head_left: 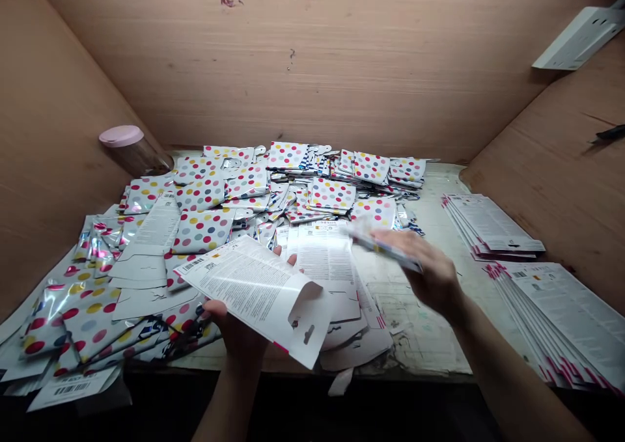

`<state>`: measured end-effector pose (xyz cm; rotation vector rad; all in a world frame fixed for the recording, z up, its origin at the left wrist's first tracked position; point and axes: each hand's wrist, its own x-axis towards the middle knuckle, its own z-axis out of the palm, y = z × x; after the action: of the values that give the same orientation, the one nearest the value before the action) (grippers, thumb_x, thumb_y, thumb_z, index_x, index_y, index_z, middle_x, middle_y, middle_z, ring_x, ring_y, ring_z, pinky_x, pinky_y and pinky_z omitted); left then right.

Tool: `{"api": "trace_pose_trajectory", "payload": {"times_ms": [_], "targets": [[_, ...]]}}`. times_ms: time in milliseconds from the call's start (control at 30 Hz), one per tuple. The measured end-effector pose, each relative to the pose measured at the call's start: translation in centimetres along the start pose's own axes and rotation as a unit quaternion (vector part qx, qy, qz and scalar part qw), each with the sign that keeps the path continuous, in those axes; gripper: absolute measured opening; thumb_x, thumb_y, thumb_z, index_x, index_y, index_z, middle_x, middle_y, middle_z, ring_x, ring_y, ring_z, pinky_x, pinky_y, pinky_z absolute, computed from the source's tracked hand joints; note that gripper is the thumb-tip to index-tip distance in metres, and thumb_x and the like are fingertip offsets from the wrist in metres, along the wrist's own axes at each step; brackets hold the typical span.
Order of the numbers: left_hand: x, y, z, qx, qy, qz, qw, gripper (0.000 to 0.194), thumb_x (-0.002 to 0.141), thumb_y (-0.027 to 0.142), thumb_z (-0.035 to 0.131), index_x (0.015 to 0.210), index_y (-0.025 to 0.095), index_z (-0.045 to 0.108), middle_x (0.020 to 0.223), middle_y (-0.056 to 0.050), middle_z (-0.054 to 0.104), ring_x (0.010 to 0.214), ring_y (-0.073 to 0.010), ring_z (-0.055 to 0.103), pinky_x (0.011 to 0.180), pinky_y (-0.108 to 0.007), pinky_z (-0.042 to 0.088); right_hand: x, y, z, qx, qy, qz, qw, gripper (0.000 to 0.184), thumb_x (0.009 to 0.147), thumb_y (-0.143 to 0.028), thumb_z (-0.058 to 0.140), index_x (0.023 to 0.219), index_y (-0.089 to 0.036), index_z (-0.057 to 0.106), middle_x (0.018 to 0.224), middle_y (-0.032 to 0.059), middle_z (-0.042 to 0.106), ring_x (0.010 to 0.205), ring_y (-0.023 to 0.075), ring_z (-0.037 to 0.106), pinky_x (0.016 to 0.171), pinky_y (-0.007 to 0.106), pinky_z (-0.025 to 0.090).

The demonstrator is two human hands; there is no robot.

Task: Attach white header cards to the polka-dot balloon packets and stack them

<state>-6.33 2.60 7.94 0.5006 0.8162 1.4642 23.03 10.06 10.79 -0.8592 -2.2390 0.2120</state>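
Observation:
My left hand (244, 325) holds a white printed cardboard sleeve (258, 286) from below, thumb at its near edge and fingertips beyond the far edge. The sleeve's end with the hang hole gapes open towards the right. My right hand (430, 269) is closed on a thin flat packet (383, 248), smeared by motion, above the table right of the sleeve. Under and behind the sleeve lie more white printed sleeves (322, 253). Folded polka-dot packets (202, 230) are heaped just beyond my left hand.
Stacks of printed sleeves (576, 318) lie along the right side, with another stack (493, 224) behind. A jar with a pink lid (122, 136) leans at the left wall. Wooden panels (312, 77) enclose the table; a white power strip (579, 38) hangs upper right.

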Motion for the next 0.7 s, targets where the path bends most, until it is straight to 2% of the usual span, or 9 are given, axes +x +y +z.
{"api": "trace_pose_trajectory", "payload": {"times_ms": [67, 100, 200, 267, 333, 467, 567, 633, 700], "targets": [[0.4, -0.4, -0.1, 0.01, 0.016, 0.016, 1.0, 0.11, 0.063, 0.095, 0.026, 0.147, 0.024, 0.032, 0.142, -0.014, 0.049, 0.136, -0.0398, 0.035, 0.105, -0.054, 0.037, -0.9, -4.8, -0.3, 0.031, -0.071, -0.061, 0.995, 0.05, 0.093, -0.012, 0.04, 0.141, -0.028, 0.044, 0.132, 0.0057, 0.061, 0.12, 0.0245, 0.056, 0.096, 0.047, 0.048], [0.5, -0.6, 0.0, 0.008, 0.015, 0.02, 1.0, 0.109, 0.062, 0.095, 0.027, 0.146, 0.025, 0.033, 0.141, -0.013, 0.049, 0.137, -0.0399, 0.034, 0.105, -0.054, 0.038, -1.2, -6.8, -0.2, 0.012, -0.107, -0.064, 0.992, 0.051, 0.093, -0.011, 0.041, 0.141, -0.026, 0.044, 0.132, 0.0074, 0.061, 0.119, 0.0261, 0.057, 0.095, 0.047, 0.048], [0.3, -1.5, 0.7, 0.001, -0.02, 0.012, 1.0, 0.111, 0.056, 0.095, 0.041, 0.143, 0.026, 0.038, 0.143, -0.013, 0.048, 0.137, -0.0412, 0.032, 0.105, -0.055, 0.038, -1.7, -10.6, 1.7, -0.089, -0.143, -0.018, 0.986, 0.044, 0.091, -0.008, 0.041, 0.132, -0.014, 0.054, 0.124, 0.0172, 0.064, 0.109, 0.0317, 0.06, 0.084, 0.048, 0.049], [0.0, -2.1, 1.4, -0.004, -0.045, 0.011, 0.999, 0.11, 0.054, 0.093, 0.049, 0.142, 0.027, 0.039, 0.144, -0.013, 0.047, 0.137, -0.0409, 0.033, 0.105, -0.055, 0.037, -1.5, -11.8, 3.4, -0.134, -0.137, -0.002, 0.982, 0.038, 0.089, -0.004, 0.039, 0.119, -0.011, 0.062, 0.11, 0.0193, 0.068, 0.096, 0.031, 0.062, 0.075, 0.046, 0.049], [-0.1, -2.4, 2.0, -0.018, -0.057, 0.018, 0.998, 0.106, 0.057, 0.09, 0.051, 0.143, 0.028, 0.038, 0.144, -0.012, 0.047, 0.137, -0.0402, 0.035, 0.106, -0.057, 0.036, -1.2, -12.4, 4.8, -0.172, -0.129, -0.009, 0.976, 0.035, 0.088, -0.003, 0.038, 0.108, -0.011, 0.066, 0.097, 0.0171, 0.068, 0.084, 0.0278, 0.06, 0.068, 0.043, 0.047], [-0.1, -2.6, 2.7, -0.054, -0.021, 0.027, 0.998, 0.094, 0.069, 0.086, 0.043, 0.143, 0.029, 0.039, 0.143, -0.011, 0.049, 0.134, -0.0397, 0.04, 0.106, -0.057, 0.038, -0.5, -13.3, 6.7, -0.247, -0.119, -0.006, 0.962, 0.03, 0.084, -0.002, 0.039, 0.09, -0.013, 0.066, 0.087, 0.015, 0.064, 0.072, 0.0247, 0.054, 0.058, 0.039, 0.042], [-0.2, -2.9, 3.2, -0.061, -0.008, 0.042, 0.997, 0.086, 0.073, 0.08, 0.047, 0.143, 0.031, 0.04, 0.14, -0.008, 0.053, 0.132, -0.0376, 0.043, 0.106, -0.054, 0.04, 0.1, -13.8, 7.1, -0.242, -0.134, 0.028, 0.961, 0.027, 0.082, 0.0, 0.041, 0.08, -0.013, 0.065, 0.082, 0.015, 0.062, 0.069, 0.0253, 0.054, 0.054, 0.038, 0.041], [-0.1, -3.0, 3.5, -0.067, -0.002, 0.046, 0.997, 0.083, 0.074, 0.077, 0.05, 0.142, 0.03, 0.042, 0.138, -0.008, 0.054, 0.132, -0.0369, 0.044, 0.106, -0.055, 0.04, 0.3, -14.2, 6.1, -0.172, -0.13, 0.057, 0.975, 0.026, 0.085, -0.004, 0.043, 0.085, -0.013, 0.067, 0.081, 0.0142, 0.063, 0.07, 0.0252, 0.056, 0.056, 0.039, 0.045], [0.2, -2.6, 3.7, -0.084, 0.023, 0.038, 0.995, 0.083, 0.076, 0.077, 0.048, 0.141, 0.026, 0.043, 0.137, -0.01, 0.054, 0.132, -0.038, 0.044, 0.105, -0.057, 0.038, -0.1, -14.4, 4.2, -0.045, -0.129, 0.062, 0.989, 0.027, 0.089, -0.015, 0.05, 0.112, -0.014, 0.064, 0.095, 0.0148, 0.068, 0.082, 0.0272, 0.061, 0.07, 0.041, 0.052]]}}
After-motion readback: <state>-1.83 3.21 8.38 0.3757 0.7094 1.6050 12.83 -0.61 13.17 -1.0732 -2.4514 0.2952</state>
